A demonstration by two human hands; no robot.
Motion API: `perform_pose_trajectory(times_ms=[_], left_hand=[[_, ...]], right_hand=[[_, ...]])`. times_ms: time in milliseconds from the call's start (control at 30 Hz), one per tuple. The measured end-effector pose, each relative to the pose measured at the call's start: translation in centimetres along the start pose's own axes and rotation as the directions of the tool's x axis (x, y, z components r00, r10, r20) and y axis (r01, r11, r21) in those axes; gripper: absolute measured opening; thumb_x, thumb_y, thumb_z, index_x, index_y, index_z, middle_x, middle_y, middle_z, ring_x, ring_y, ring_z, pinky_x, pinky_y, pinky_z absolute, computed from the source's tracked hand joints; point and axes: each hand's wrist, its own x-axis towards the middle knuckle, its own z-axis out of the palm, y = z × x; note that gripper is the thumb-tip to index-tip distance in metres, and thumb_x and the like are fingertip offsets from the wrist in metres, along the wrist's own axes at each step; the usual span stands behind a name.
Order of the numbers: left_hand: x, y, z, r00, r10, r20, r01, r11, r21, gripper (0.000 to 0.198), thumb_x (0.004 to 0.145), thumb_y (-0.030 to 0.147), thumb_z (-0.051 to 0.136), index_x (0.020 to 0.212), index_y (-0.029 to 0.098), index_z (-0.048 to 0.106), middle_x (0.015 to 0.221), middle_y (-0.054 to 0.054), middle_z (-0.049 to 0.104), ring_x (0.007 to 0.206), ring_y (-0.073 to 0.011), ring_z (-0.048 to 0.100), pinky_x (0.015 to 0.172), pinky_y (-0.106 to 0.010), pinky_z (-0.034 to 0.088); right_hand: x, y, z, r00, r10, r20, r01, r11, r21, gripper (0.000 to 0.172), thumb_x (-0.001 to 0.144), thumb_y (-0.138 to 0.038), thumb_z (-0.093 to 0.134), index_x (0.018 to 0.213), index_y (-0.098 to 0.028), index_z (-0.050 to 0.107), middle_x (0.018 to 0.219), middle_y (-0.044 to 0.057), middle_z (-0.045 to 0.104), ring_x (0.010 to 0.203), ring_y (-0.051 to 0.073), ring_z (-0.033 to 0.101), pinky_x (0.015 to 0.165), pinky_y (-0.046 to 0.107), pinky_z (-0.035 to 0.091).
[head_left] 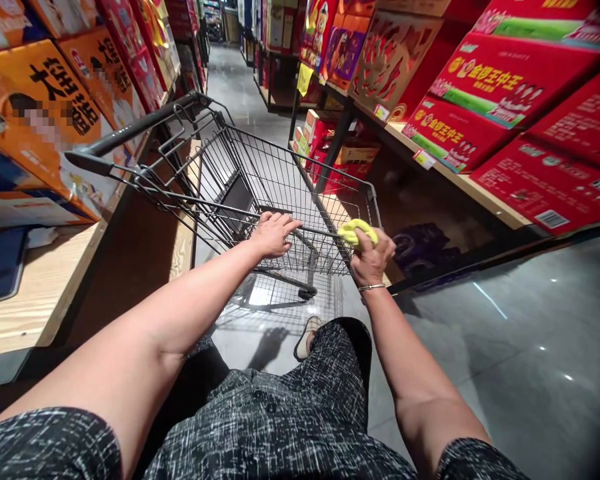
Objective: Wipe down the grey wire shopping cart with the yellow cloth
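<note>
A black wire shopping cart (220, 153) stands side-on in front of me, its handle at the left. My left hand (276, 233) grips the near top rail of the basket, fingers laid over the bar. In my right hand (373, 257) a yellow-green cloth (356, 233) is bunched and pressed on the same rail, close to the basket's right corner. The two hands are a short way apart. Through the wire mesh I see a dark folding seat panel (235, 200).
Stacked orange boxes (25, 100) line a wooden shelf (35, 280) at the left. Red boxes (480, 80) fill the right shelf. An aisle of grey floor (230, 73) runs ahead between shelves. My foot (307, 337) is near the cart's wheel.
</note>
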Motion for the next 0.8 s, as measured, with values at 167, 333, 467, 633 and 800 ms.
perform_pose_trajectory(times_ms=[167, 333, 467, 633, 800], left_hand=[[0.0, 0.2, 0.2, 1.000, -0.008, -0.008, 0.008, 1.000, -0.030, 0.060, 0.088, 0.039, 0.062, 0.145, 0.031, 0.050, 0.135, -0.007, 0.059, 0.125, -0.0292, 0.049, 0.109, -0.045, 0.027], [0.2, 0.2, 0.1, 1.000, -0.015, -0.022, 0.015, 1.000, -0.007, 0.054, 0.085, 0.037, 0.063, 0.136, 0.022, 0.057, 0.132, -0.010, 0.061, 0.122, -0.0308, 0.051, 0.108, -0.046, 0.030], [0.2, -0.4, -0.1, 0.999, -0.004, -0.038, 0.002, 0.999, -0.040, 0.045, 0.085, 0.033, 0.061, 0.127, 0.017, 0.062, 0.128, -0.012, 0.062, 0.119, -0.0301, 0.053, 0.106, -0.043, 0.034], [0.2, -1.0, -0.2, 0.996, -0.035, -0.084, 0.022, 0.989, -0.149, 0.042, 0.086, 0.036, 0.059, 0.126, 0.024, 0.064, 0.120, -0.008, 0.068, 0.114, -0.0293, 0.056, 0.105, -0.047, 0.033], [1.1, -1.4, -0.1, 0.993, -0.065, -0.095, 0.047, 0.981, -0.186, 0.034, 0.085, 0.037, 0.060, 0.117, 0.028, 0.067, 0.117, -0.006, 0.070, 0.113, -0.0300, 0.056, 0.102, -0.047, 0.032]], right_hand=[[1.3, -3.6, 1.1, 0.975, 0.224, 0.004, -0.224, 0.975, 0.011, 0.058, 0.076, -0.015, 0.050, 0.130, -0.028, 0.066, 0.139, 0.017, 0.043, 0.120, 0.039, 0.034, 0.093, 0.060, 0.037], [2.4, -12.9, 1.6, 0.989, 0.042, 0.141, -0.052, 0.996, 0.069, 0.058, 0.081, -0.017, 0.051, 0.138, -0.026, 0.060, 0.141, 0.018, 0.044, 0.118, 0.037, 0.036, 0.093, 0.054, 0.039], [3.7, -14.3, 0.8, 0.970, -0.104, 0.219, 0.080, 0.990, 0.113, 0.057, 0.085, -0.016, 0.051, 0.141, -0.026, 0.058, 0.141, 0.015, 0.046, 0.114, 0.033, 0.040, 0.094, 0.047, 0.041], [3.4, -4.1, -1.3, 0.949, -0.077, 0.304, 0.085, 0.996, -0.011, 0.056, 0.079, -0.014, 0.055, 0.132, -0.028, 0.065, 0.141, 0.013, 0.050, 0.116, 0.033, 0.041, 0.090, 0.048, 0.043], [1.4, 3.8, -1.8, 0.983, -0.030, 0.181, 0.037, 0.999, -0.033, 0.058, 0.077, -0.014, 0.054, 0.133, -0.027, 0.065, 0.139, 0.014, 0.049, 0.117, 0.033, 0.041, 0.095, 0.052, 0.043]])
